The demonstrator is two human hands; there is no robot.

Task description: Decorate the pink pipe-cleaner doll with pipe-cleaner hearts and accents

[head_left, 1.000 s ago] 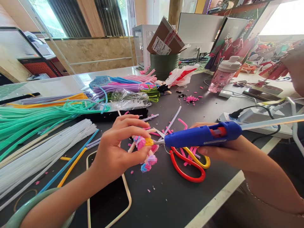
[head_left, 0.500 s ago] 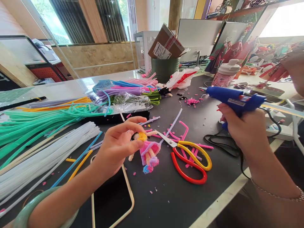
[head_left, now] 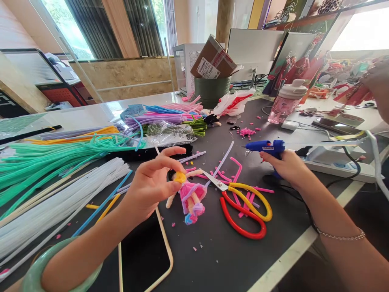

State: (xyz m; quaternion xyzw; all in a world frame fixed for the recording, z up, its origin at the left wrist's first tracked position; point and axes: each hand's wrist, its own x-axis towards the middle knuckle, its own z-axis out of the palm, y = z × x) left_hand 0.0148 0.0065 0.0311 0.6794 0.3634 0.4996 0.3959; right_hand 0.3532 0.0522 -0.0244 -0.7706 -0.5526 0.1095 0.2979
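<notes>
My left hand (head_left: 152,182) pinches a small yellow fuzzy piece (head_left: 180,178) between thumb and forefinger. Behind that piece is a pipe-cleaner doll (head_left: 193,194) in a pink dress, its head mostly hidden; it looks to be lying on the dark table. Beside the doll rest scissors (head_left: 243,202) with one red and one yellow handle, blades slightly apart. On the right, my right hand (head_left: 285,166) is wrapped round a blue hot glue gun (head_left: 266,148), its nozzle pointing left above the table and a clear glue stick out of its back.
Bundles of green (head_left: 60,158) and white pipe cleaners (head_left: 69,202) cover the left side. A phone (head_left: 146,251) lies in front. A pink bottle (head_left: 287,101), a power strip (head_left: 334,162) and cables stand right. Another person's hand (head_left: 377,85) is at the far right.
My right hand has lowered the glue gun and brought it left, turning it roughly level. My left hand keeps its pinch on the yellow piece, shifted very slightly left.
</notes>
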